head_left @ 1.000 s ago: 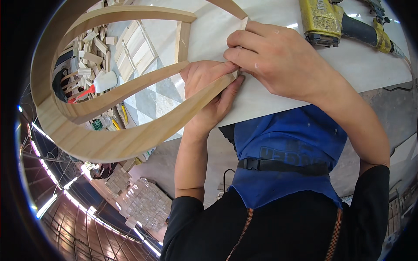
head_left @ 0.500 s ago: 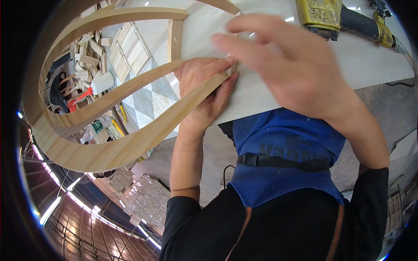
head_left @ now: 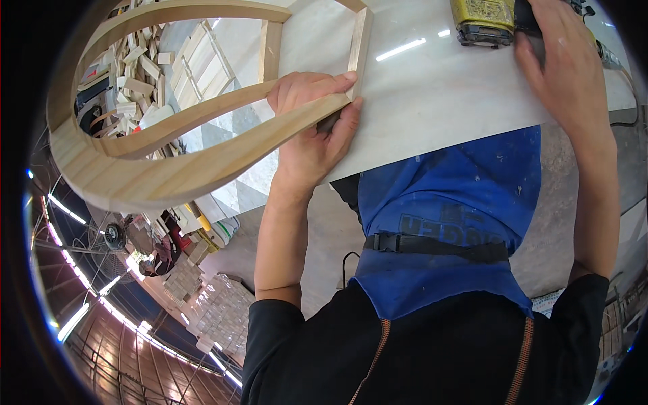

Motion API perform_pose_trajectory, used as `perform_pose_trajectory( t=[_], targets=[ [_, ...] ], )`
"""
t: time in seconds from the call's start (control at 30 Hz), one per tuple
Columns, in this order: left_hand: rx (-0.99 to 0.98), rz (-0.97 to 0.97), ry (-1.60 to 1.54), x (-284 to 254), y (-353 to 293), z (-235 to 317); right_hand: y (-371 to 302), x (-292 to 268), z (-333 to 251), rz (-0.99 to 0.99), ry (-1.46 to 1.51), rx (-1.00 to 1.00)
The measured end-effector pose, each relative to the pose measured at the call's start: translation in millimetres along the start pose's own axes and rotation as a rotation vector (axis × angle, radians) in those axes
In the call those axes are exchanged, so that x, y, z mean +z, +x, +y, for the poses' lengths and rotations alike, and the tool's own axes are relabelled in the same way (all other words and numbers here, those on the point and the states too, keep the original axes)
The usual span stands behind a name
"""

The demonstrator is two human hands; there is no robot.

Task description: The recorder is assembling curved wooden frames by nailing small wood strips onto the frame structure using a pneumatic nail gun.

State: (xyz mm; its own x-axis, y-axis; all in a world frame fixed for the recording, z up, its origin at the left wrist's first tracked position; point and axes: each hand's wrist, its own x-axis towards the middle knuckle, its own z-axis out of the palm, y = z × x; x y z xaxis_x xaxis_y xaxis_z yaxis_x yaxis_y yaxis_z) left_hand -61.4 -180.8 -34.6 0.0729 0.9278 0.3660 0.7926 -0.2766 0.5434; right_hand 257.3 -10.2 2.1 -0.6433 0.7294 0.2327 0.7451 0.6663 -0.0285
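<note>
My left hand (head_left: 312, 128) is closed around the corner of a pale wooden frame (head_left: 169, 179), where a long curved piece meets a short straight crosspiece (head_left: 359, 50). Its thumb and fingers press on both sides of that joint. The frame's rounded end sweeps out to the left, past the worktable's edge. At the far right of the white tabletop (head_left: 425, 94) lies a worn yellow and black air nail gun (head_left: 482, 20). My right hand (head_left: 570, 67) wraps over its black handle, thumb on the near side; part of the grip is hidden beneath the fingers.
An air hose (head_left: 631, 84) runs from the tool down the table's right side. Beyond the frame, several loose wood offcuts (head_left: 138, 67) are heaped beside flat boards (head_left: 202, 61). Wrapped stacks (head_left: 226, 314) stand on the floor at lower left.
My right hand has moved right, from above the joint to the nail gun's handle. The frame's rounded end has tilted and shifted upward in view, while my left hand keeps its hold.
</note>
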Motion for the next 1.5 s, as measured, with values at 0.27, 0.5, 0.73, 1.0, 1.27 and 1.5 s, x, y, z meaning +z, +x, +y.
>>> perform_pose_trajectory(
  t=[0.27, 0.5, 0.73, 1.0, 1.27, 1.5],
  targets=[
    [-0.020, -0.013, -0.027, -11.6, -4.4, 8.0, 9.4, -29.3, -1.1, -0.548, -0.076, -0.028],
    [-0.005, 0.028, -0.063, -8.0, -9.5, -0.9, -20.0, -76.3, -16.2, -0.426, 0.853, 0.198],
    [0.003, 0.002, -0.034, 7.4, -4.9, -6.1, -42.6, -36.5, -60.3, -0.685, 1.790, 0.764],
    [0.039, 0.019, -0.047, 23.9, -2.0, -9.9, -54.2, 0.7, -73.0, -0.655, 1.987, 0.878],
    [0.050, 0.005, -0.021, 30.7, 14.1, 0.8, -46.9, -7.6, -58.9, -0.711, 1.978, 0.867],
    [0.064, 0.009, -0.019, 30.4, 16.7, -1.9, -46.3, -3.9, -56.0, -0.710, 2.001, 0.860]
  ],
)
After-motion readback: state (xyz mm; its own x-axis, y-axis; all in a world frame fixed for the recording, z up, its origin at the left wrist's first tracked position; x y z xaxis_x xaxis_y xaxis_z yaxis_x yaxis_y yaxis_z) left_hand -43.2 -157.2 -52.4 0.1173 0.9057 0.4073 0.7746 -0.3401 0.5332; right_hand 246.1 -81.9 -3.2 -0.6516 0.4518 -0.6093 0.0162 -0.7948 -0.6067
